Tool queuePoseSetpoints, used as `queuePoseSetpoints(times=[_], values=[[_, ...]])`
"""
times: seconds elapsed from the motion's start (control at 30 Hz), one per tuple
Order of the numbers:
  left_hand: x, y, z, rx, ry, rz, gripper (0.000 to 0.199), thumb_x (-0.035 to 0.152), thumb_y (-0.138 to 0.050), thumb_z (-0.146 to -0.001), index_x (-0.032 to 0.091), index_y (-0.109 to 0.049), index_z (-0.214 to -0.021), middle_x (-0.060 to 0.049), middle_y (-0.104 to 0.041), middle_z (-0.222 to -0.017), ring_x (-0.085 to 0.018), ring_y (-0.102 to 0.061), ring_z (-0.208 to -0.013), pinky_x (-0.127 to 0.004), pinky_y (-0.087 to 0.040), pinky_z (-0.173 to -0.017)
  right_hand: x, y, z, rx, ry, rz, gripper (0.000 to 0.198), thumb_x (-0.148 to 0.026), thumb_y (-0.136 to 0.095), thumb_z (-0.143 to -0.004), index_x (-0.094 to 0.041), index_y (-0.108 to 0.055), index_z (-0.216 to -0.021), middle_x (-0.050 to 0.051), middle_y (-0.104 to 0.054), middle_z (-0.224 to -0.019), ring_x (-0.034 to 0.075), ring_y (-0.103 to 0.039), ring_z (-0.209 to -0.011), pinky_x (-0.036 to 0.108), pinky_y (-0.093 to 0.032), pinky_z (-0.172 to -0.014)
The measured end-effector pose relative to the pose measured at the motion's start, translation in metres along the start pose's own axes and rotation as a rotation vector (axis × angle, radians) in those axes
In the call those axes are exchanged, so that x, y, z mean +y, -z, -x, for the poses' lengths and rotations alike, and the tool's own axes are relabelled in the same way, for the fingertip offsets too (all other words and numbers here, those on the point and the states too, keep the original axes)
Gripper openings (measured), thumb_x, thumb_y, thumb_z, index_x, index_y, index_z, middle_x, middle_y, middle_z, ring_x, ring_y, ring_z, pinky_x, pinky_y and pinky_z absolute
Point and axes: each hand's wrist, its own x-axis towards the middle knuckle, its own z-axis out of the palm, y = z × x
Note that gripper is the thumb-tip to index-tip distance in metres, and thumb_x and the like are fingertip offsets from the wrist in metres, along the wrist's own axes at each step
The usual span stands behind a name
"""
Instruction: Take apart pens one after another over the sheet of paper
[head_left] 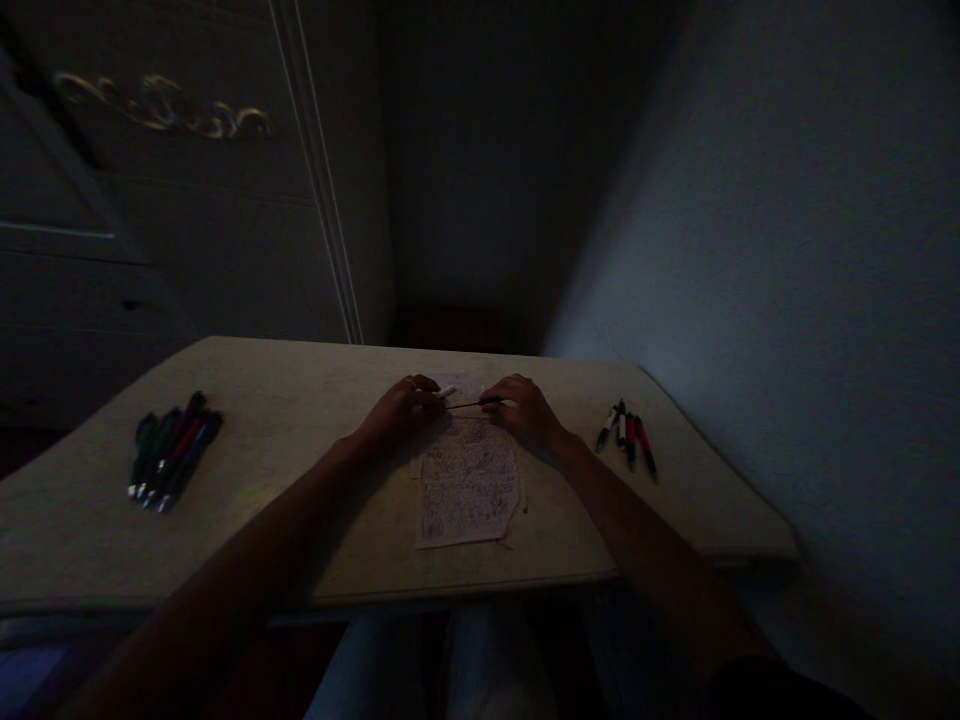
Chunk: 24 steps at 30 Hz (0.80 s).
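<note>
Over the upper part of a sheet of paper [469, 485] covered in writing, my two hands are close together. My left hand [405, 410], with a ring on one finger, is closed around a white pen barrel [448, 392] whose end sticks out past the fingers. Between the fingertips of both hands runs a thin dark pen refill [463, 405]. My right hand [525, 408] pinches its thicker dark end. Dim light hides how the left fingers meet the refill.
Several dark coloured pens [176, 450] lie in a bunch at the left of the pale table [300, 390]. Several white and red pens [631, 440] lie at the right. A wall [787, 250] borders the right side; a cabinet [202, 250] stands behind left.
</note>
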Motion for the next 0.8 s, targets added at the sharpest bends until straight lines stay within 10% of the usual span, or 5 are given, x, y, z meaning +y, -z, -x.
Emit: queuePoseSetpoints(times=[0.8], values=[[-0.006, 0.007, -0.001, 0.068, -0.009, -0.025, 0.019, 0.03, -0.058, -0.089, 0.024, -0.075, -0.09, -0.008, -0.067, -0.107, -0.023, -0.063, -0.098, -0.042, -0.053, -0.09, 0.018, 0.013, -0.003, -0.094, 0.027, 0.181, 0.013, -0.018, -0.077, -0.076, -0.026, -0.079, -0.086, 0.003, -0.073, -0.082, 0.019, -0.061, -0.079, 0.034, -0.039, -0.077]])
